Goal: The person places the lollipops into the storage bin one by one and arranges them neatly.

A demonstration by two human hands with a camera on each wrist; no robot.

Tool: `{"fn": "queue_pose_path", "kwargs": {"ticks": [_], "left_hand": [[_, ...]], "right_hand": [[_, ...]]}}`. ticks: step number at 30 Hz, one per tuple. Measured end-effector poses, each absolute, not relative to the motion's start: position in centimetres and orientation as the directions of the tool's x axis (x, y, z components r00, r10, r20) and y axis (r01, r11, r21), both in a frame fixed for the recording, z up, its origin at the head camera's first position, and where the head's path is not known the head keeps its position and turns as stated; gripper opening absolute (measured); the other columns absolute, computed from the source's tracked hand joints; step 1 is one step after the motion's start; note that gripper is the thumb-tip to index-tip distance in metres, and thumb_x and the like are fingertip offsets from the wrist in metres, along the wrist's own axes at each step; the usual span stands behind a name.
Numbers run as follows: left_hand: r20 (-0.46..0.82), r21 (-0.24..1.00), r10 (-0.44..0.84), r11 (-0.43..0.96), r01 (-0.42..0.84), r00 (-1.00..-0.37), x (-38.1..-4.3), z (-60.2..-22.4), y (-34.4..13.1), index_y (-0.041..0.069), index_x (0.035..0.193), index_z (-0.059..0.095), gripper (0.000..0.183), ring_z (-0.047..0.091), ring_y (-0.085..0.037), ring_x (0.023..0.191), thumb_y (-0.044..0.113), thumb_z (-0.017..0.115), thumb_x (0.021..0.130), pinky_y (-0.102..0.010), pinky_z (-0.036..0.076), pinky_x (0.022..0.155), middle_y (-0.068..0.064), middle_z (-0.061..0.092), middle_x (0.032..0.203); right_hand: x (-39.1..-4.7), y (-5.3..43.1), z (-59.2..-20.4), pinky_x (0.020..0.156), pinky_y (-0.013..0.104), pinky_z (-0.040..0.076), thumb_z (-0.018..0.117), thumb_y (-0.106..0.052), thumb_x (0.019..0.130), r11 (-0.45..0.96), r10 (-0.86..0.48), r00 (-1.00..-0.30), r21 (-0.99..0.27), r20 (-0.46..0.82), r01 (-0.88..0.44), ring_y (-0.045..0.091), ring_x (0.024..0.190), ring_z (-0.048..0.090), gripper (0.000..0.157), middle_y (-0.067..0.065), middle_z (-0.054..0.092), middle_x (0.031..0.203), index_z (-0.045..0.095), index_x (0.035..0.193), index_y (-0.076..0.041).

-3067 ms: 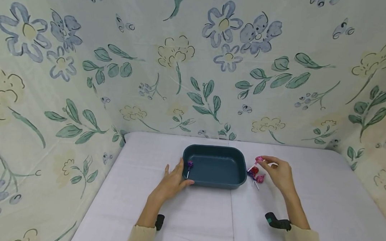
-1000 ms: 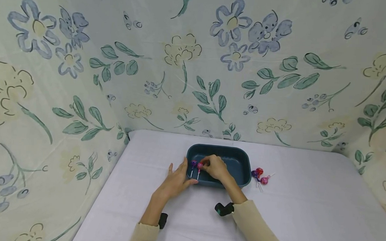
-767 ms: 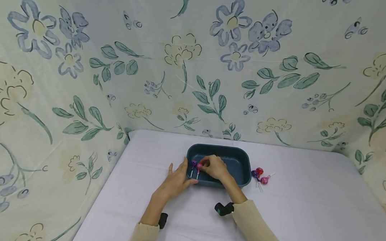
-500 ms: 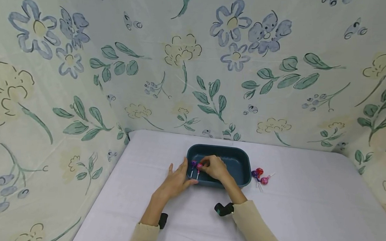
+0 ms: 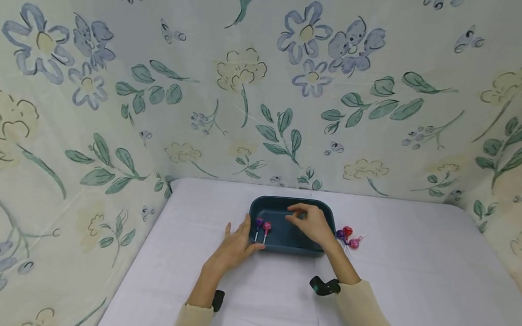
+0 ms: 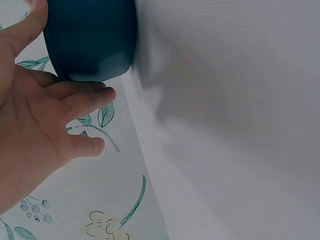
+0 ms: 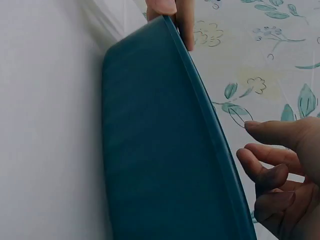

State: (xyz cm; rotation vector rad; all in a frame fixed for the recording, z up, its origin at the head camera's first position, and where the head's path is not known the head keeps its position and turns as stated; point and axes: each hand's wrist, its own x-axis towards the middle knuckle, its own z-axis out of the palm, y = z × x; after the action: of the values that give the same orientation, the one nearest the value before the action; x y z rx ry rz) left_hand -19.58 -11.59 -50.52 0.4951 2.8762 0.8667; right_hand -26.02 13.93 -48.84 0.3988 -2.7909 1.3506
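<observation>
In the head view a dark teal tray (image 5: 292, 248) stands on the cloth. At its left end lie a purple lollipop (image 5: 260, 222) and a pink lollipop (image 5: 267, 226), side by side with sticks towards me. My left hand (image 5: 232, 248) rests against the tray's left corner, thumb at the near rim, fingers fairly straight along the side wall. Over the tray's right half hovers my right hand (image 5: 312, 226), fingers loosely bent and thumb apart from the index finger. Nothing is between them, as the right wrist view of the hand (image 7: 285, 170) also shows.
Right beside the tray lies a small heap of lollipops: a red one (image 5: 348, 231), a purple one (image 5: 340, 234) and a pink one (image 5: 354, 243). White cloth (image 5: 413, 276) covers the table. A floral curtain (image 5: 193, 111) rises behind and at the sides.
My right hand carried a pink lollipop from the heap into the tray, laid it beside the purple one, let go and drew back up and right. The left hand stayed at the tray's corner.
</observation>
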Motion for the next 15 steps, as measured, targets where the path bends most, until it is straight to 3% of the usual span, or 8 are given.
{"fn": "queue_pose_path", "kwargs": {"ticks": [9, 15], "left_hand": [[0.015, 0.558, 0.334, 0.779, 0.285, -0.942, -19.3, -50.7, -11.6, -0.013, 0.16, 0.015, 0.098, 0.036, -0.041, 0.154, 0.046, 0.065, 0.099, -0.071, 0.01, 0.125, -0.028, 0.025, 0.167], [0.017, 0.564, 0.333, 0.775, 0.284, -0.943, -19.4, -50.6, -11.5, -0.013, 0.16, 0.015, 0.097, 0.035, -0.04, 0.154, 0.044, 0.066, 0.1, -0.071, 0.009, 0.126, -0.027, 0.025, 0.167]], "right_hand": [[-25.2, 20.7, -49.3, 0.043, 0.021, 0.032, 0.076, -0.021, 0.096, 0.568, -0.07, -0.964, -0.784, 0.256, -0.25, 0.003, 0.047, 0.037, 0.03, 0.012, 0.071, 0.094, 0.074, 0.121, -0.004], [-24.2, 24.5, -50.5, 0.037, 0.021, 0.034, 0.071, -0.017, 0.099, 0.618, 0.043, -0.969, -0.768, 0.244, -0.166, 0.005, 0.043, 0.04, 0.029, 0.018, 0.069, 0.1, 0.072, 0.125, -0.004]]}}
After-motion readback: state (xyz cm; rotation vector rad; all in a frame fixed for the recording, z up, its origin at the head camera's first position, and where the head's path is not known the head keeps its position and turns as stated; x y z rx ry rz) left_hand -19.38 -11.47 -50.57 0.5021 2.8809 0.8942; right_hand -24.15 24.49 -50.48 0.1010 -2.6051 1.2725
